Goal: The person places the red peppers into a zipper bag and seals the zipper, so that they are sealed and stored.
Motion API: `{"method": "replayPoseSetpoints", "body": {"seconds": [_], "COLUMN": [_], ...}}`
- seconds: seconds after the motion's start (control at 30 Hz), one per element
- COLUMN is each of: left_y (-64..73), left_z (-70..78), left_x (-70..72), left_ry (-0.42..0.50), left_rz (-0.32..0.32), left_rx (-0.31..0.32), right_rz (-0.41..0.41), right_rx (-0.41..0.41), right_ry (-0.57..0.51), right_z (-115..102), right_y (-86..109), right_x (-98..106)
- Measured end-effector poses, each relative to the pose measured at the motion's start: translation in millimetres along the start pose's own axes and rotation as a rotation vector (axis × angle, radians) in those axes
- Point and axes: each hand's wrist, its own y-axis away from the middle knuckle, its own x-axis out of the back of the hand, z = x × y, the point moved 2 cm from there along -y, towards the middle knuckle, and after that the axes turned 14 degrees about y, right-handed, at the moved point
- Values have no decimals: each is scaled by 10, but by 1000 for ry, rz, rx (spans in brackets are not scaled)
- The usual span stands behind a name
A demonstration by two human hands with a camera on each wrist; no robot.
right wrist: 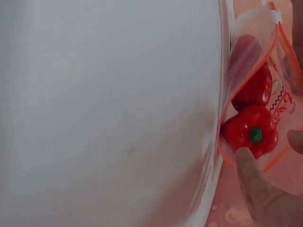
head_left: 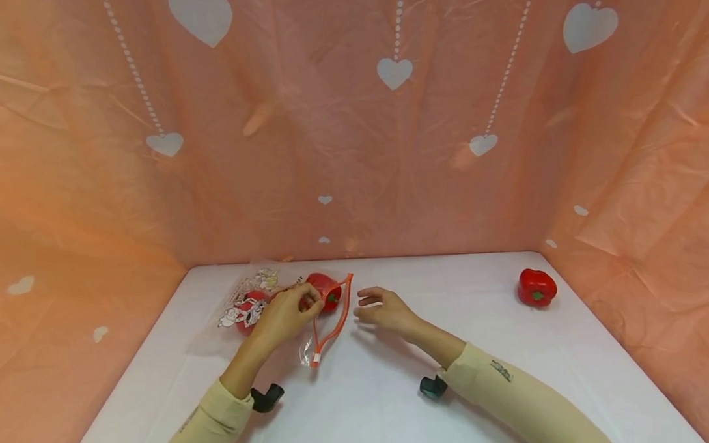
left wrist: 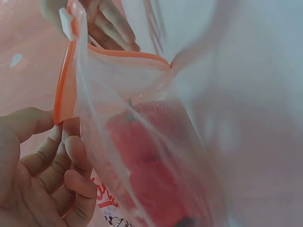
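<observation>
A clear zip bag (head_left: 214, 337) with an orange zip edge (head_left: 342, 323) lies on the left part of the table, its mouth spread and facing right. My left hand (head_left: 284, 318) pinches the orange edge between thumb and fingers, plainly seen in the left wrist view. Red bell peppers are inside; one (right wrist: 251, 132) sits by the mouth with its green stem outward, another (right wrist: 254, 90) behind it. Just right of the mouth, my right hand (head_left: 389, 311) holds nothing, its fingers apart and loosely bent. A white slider (left wrist: 67, 23) sits at one end of the zip.
Another red bell pepper (head_left: 536, 288) stands near the table's far right corner. Around the white table (head_left: 450, 277) hangs an orange curtain (head_left: 358, 149) with white hearts, at the back and both sides. Dark wrist devices (head_left: 267, 398) show beneath both forearms.
</observation>
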Motion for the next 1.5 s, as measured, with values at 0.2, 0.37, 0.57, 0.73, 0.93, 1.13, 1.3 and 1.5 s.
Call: {"method": "replayPoseSetpoints", "body": {"seconds": [0.2,0.37,0.57,0.73,0.93,1.13,1.3,1.5], "left_y": [9,6,6,2,-4,-3,12,15], "left_z": [-14,-16,-33,-50,-57,-52,-48,-25], "left_x": [-35,-53,-62,-75,-98,-112,-108,-107], "left_ry": [2,6,3,-12,-15,-16,-17,-14], "left_rz": [-10,-16,-30,-34,-40,-48,-40,-32], "left_rx": [5,12,9,6,1,-1,-7,-14], "right_rz": [23,35,97,146,179,214,242,301], "right_rx": [63,99,129,127,120,94,60,24], "right_ry": [75,113,143,135,132,139,165,238], "right_z": [30,57,91,123,160,249,365,504], "right_y": [88,174,283,349,429,513,578,679], "right_x": [150,271,417,557,749,917,1078,1319]}}
